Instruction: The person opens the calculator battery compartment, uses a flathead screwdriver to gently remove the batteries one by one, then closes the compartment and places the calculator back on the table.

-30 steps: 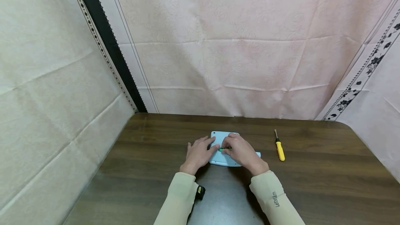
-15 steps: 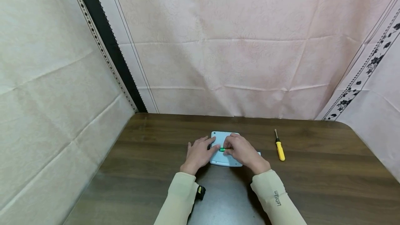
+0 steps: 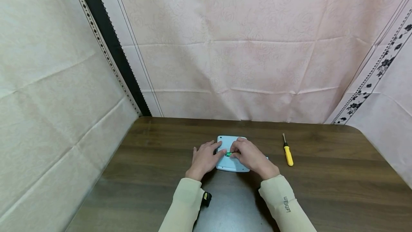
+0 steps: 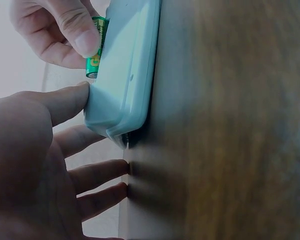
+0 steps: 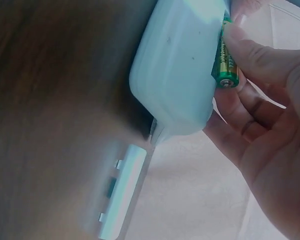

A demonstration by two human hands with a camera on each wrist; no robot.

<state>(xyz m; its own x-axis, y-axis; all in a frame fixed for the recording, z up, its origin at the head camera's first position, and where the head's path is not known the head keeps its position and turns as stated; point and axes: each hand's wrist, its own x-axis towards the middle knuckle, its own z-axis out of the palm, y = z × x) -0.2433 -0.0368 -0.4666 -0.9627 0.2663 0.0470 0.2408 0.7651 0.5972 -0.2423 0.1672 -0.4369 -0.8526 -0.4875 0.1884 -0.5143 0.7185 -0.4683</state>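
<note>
A light-blue plastic device lies on the table with small screw holes in its upper face. My left hand rests at its left side, thumb and forefinger touching it, the other fingers spread on the table. With thumb and fingers my right hand pinches a green battery at the middle of the upper face. The battery lies lengthwise along the device, one end showing past the fingers. How deep it sits in the device is hidden. A narrow light-blue battery cover with small tabs lies right of the device.
A yellow-handled screwdriver lies on the dark wooden table to the right, its tip pointing away. Light patterned cloth hangs behind the table's far edge and along both sides.
My right hand has shifted slightly to the right, and more of the green battery shows beside its fingers. My left hand, the device and the screwdriver stay in place.
</note>
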